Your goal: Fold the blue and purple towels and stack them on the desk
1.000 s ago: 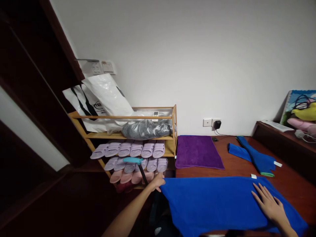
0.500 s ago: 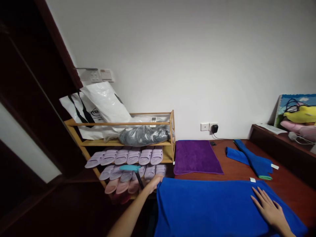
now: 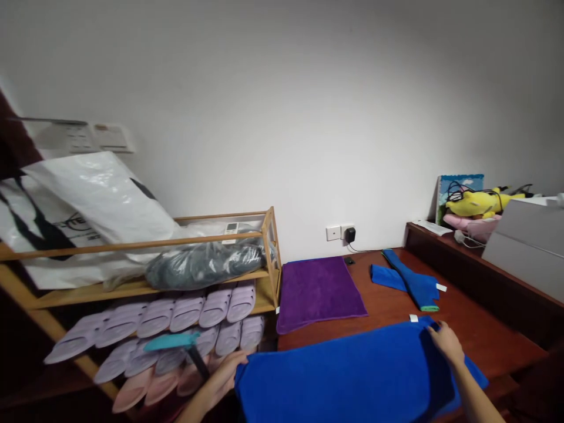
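Observation:
A blue towel (image 3: 335, 376) lies spread over the near edge of the red-brown table, a white tag on its far side. My left hand (image 3: 229, 371) is closed on the towel's left corner, beside the shoe rack. At the towel's right part, my right hand (image 3: 447, 343) has its fingers bent onto the cloth, which is raised in a dark, shadowed fold there. Its fingertips are partly hidden. Beyond the towel, a purple cloth (image 3: 319, 294) lies flat against the wall. Two narrow folded blue cloths (image 3: 409, 285) cross each other farther right.
On the left stands a wooden rack (image 3: 272, 258) with several lilac slippers (image 3: 185, 311) and pink slippers (image 3: 136, 388). A white bag (image 3: 101, 200) and a plastic-wrapped grey bundle (image 3: 207, 264) sit on top. A teal-headed tool (image 3: 174, 341) rises by my left arm. A raised ledge (image 3: 458, 252) borders the table's right.
The view has swung to the right. My right hand has gone from lying flat with fingers spread to gripping and lifting the towel's right part. My left hand keeps hold of its corner.

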Demonstrator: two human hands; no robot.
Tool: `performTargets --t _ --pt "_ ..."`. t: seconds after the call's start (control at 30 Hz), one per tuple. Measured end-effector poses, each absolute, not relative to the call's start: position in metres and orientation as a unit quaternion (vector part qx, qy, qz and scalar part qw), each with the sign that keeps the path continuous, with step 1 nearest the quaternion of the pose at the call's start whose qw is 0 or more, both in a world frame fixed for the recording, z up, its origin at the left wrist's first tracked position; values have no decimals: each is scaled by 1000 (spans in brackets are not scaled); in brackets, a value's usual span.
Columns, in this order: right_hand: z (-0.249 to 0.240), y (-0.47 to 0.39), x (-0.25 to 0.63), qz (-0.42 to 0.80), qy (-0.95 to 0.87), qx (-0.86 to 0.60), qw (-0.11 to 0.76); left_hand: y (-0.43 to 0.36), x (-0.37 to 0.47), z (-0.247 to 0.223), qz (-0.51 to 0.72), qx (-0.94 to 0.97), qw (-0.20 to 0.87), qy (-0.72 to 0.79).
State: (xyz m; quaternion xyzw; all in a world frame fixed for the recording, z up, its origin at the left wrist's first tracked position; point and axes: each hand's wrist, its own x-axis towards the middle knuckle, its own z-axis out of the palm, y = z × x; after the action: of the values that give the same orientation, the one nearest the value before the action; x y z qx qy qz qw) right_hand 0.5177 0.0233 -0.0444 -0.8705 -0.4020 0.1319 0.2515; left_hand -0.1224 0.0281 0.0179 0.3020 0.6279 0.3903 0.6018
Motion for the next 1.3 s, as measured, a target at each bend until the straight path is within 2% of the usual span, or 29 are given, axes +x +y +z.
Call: performTargets --t 0.2,0.47,0.63,0.8,0.97,1.1,1.17,1.23,1.3 --pt "-38 47 528 180 -366 -871 275 17 -136 37 381 349 610 601" --pt "-2 61 572 192 -302 -847 393 30 -127 53 382 386 652 529" --pt "5 71 580 168 -257 -854 420 64 -100 45 417 398 617 535" --pt "12 92 579 149 -287 -850 416 102 -81 37 432 417 563 568" --pt "10 110 555 137 -402 -812 401 112 -57 37 459 458 431 628" --pt "-18 90 508 76 -580 -755 296 67 -22 28 473 555 298 617" --pt "-36 66 483 58 -639 -725 250 41 -12 19 360 737 138 556" --pt "-51 37 465 51 -663 -714 218 27 -12 10 257 809 18 528" --pt "-61 10 457 39 -668 -717 198 30 -22 2 196 818 -30 540"
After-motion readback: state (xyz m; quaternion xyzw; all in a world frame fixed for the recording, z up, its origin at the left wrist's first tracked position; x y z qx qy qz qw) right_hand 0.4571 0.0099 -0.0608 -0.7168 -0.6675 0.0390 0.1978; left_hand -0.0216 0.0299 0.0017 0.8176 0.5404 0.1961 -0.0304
